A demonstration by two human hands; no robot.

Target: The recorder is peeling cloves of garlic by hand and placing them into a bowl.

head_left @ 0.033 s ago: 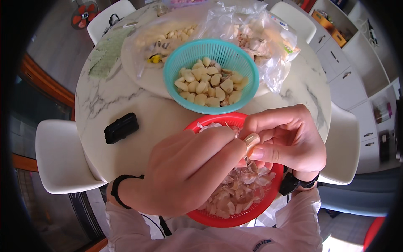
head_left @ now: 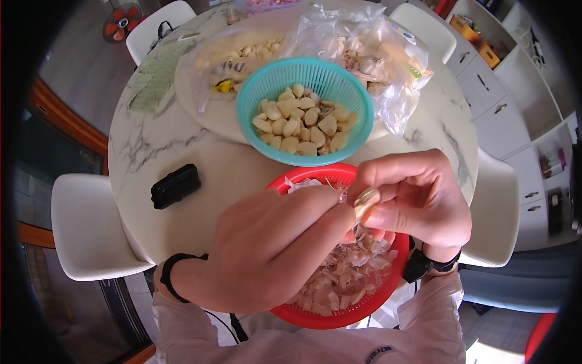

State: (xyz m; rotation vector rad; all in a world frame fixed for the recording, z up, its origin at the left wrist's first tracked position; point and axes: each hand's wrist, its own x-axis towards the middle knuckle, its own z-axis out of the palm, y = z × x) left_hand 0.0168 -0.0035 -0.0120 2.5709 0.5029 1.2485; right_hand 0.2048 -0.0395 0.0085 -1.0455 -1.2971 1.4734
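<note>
Over a red basket (head_left: 397,267) of loose garlic skins (head_left: 330,285), both hands meet at one garlic clove (head_left: 365,204). My right hand (head_left: 418,203) pinches the clove between thumb and forefinger. From the other side my left hand (head_left: 273,242) presses its closed fingertips against it; their tips are partly hidden behind the knuckles. Just beyond stands a turquoise basket (head_left: 242,115), and pale peeled garlic cloves (head_left: 303,124) lie in it.
Behind the turquoise basket, a clear plastic bag (head_left: 394,100) holds whole garlic bulbs; another bag (head_left: 197,67) holds more cloves. A black case (head_left: 176,186) lies on the marbled round table (head_left: 145,158). A green cloth (head_left: 151,82) is at the far left. White chairs (head_left: 91,227) surround the table.
The garlic clove has turned slightly between my fingers, and my right thumb has shifted a little. Otherwise the hands and baskets keep nearly the same places.
</note>
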